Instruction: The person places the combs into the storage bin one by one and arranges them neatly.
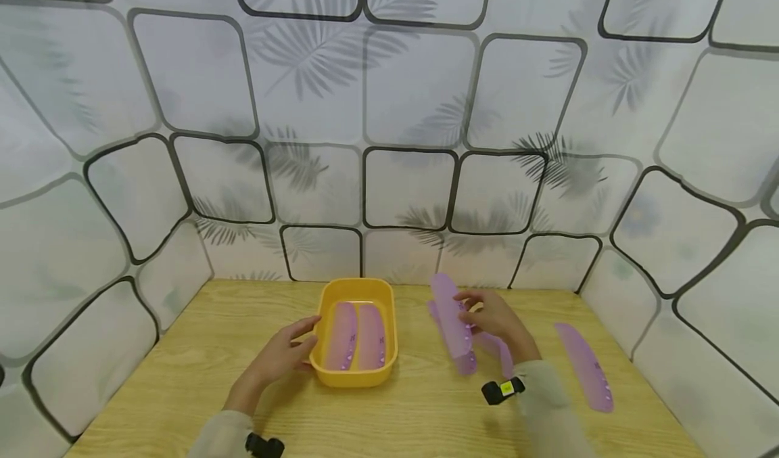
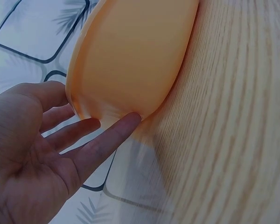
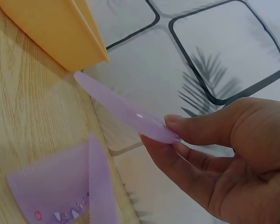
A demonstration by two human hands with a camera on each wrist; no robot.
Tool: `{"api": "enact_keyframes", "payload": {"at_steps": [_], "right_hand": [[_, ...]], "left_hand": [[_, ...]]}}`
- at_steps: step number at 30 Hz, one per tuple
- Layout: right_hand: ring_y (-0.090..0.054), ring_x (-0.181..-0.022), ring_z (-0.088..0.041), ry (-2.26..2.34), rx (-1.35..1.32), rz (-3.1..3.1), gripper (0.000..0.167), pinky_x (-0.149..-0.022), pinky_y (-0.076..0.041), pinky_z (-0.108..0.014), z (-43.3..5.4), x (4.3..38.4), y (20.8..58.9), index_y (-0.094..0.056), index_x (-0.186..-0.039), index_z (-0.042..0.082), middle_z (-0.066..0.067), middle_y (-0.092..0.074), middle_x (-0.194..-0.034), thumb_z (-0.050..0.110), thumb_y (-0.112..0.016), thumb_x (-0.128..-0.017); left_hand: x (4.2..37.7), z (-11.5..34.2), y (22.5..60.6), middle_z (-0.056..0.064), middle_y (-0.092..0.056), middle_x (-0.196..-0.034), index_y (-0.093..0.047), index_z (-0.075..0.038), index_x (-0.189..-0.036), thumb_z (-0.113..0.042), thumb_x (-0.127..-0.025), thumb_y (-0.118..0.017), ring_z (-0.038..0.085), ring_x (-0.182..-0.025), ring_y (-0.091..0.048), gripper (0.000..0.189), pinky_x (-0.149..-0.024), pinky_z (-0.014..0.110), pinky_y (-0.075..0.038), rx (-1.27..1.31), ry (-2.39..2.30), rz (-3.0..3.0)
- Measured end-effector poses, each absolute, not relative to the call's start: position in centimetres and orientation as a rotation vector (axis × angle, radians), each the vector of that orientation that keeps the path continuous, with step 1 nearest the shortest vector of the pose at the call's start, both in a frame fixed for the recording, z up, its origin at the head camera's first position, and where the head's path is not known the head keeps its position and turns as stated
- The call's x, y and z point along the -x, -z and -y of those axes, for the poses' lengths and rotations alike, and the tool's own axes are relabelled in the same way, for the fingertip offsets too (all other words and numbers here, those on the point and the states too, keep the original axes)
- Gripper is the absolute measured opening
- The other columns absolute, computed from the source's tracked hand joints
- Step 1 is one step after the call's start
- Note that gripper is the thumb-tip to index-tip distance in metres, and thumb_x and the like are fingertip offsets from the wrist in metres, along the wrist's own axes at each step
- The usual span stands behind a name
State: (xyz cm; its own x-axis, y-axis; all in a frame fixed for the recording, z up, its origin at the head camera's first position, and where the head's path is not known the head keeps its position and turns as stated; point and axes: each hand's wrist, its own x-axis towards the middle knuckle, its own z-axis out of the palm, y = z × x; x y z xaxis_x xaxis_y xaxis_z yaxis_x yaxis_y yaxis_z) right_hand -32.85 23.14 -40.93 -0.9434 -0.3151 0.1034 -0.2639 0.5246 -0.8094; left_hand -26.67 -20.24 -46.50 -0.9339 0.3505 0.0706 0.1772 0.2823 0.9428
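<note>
My right hand [image 1: 489,319] pinches a translucent purple curved strip [image 1: 449,312] between thumb and fingers. In the right wrist view the held strip [image 3: 123,111] appears nearly edge-on, off the table. Beneath it lie more purple strips [image 3: 51,179], partly overlapping, with small printed marks along an edge. The fingers of my left hand [image 1: 276,358] touch the left side of a yellow plastic container [image 1: 354,379]. Up close, left fingertips [image 2: 133,117] rest against the container's outer wall [image 2: 130,56]. Two purple strips [image 1: 342,336] lie side by side inside it.
Another purple strip [image 1: 585,370] lies alone on the wood-grain table [image 1: 426,421], toward the right edge. A patterned cloth [image 1: 414,187] with leaf prints and rounded outlines hangs behind the table and along both sides.
</note>
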Motion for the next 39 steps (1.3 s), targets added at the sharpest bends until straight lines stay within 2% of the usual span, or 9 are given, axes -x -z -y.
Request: {"api": "enact_keyframes", "payload": {"at_steps": [7, 14, 29, 39], "right_hand": [[-0.065, -0.075, -0.017, 1.445, 0.548, -2.678, 0.039, -0.065, -0.065, -0.038, -22.1, 33.0, 40.6, -0.059, -0.130, -0.013, -0.025, -0.061, -0.104, -0.007, -0.065, -0.092], [-0.062, -0.074, -0.015, 1.509, 0.518, -2.627, 0.038, -0.062, -0.063, -0.033, -21.1, 33.1, 40.7, -0.061, -0.128, -0.012, -0.021, -0.059, -0.101, -0.007, -0.066, -0.091], [-0.061, -0.070, -0.012, 1.515, 0.609, -2.594, 0.039, -0.061, -0.061, -0.029, -19.1, 32.9, 40.7, -0.062, -0.129, -0.011, -0.022, -0.062, -0.104, -0.004, -0.067, -0.092], [-0.062, -0.070, -0.011, 1.562, 0.611, -2.541, 0.039, -0.062, -0.063, -0.032, -17.6, 33.1, 41.0, -0.062, -0.129, -0.012, -0.021, -0.061, -0.101, -0.006, -0.067, -0.090]], "left_hand": [[26.8, 20.3, 46.3, 0.040, -0.022, -0.163, -0.027, 0.007, -0.159, -0.013, -0.110, -0.049, 0.057, -0.132, -0.053, 0.058, -0.081, 0.046, -0.066, -0.491, -1.722, -2.399], [26.9, 20.3, 46.5, 0.040, -0.021, -0.162, -0.027, 0.007, -0.159, -0.013, -0.110, -0.049, 0.058, -0.131, -0.053, 0.058, -0.081, 0.046, -0.066, -0.504, -1.727, -2.392], [26.8, 20.3, 46.8, 0.039, -0.021, -0.163, -0.027, 0.007, -0.160, -0.014, -0.110, -0.049, 0.057, -0.131, -0.054, 0.058, -0.081, 0.046, -0.066, -0.505, -1.729, -2.385], [26.8, 20.3, 46.7, 0.040, -0.021, -0.163, -0.027, 0.007, -0.159, -0.014, -0.110, -0.049, 0.058, -0.131, -0.053, 0.058, -0.080, 0.046, -0.066, -0.508, -1.719, -2.396]]}}
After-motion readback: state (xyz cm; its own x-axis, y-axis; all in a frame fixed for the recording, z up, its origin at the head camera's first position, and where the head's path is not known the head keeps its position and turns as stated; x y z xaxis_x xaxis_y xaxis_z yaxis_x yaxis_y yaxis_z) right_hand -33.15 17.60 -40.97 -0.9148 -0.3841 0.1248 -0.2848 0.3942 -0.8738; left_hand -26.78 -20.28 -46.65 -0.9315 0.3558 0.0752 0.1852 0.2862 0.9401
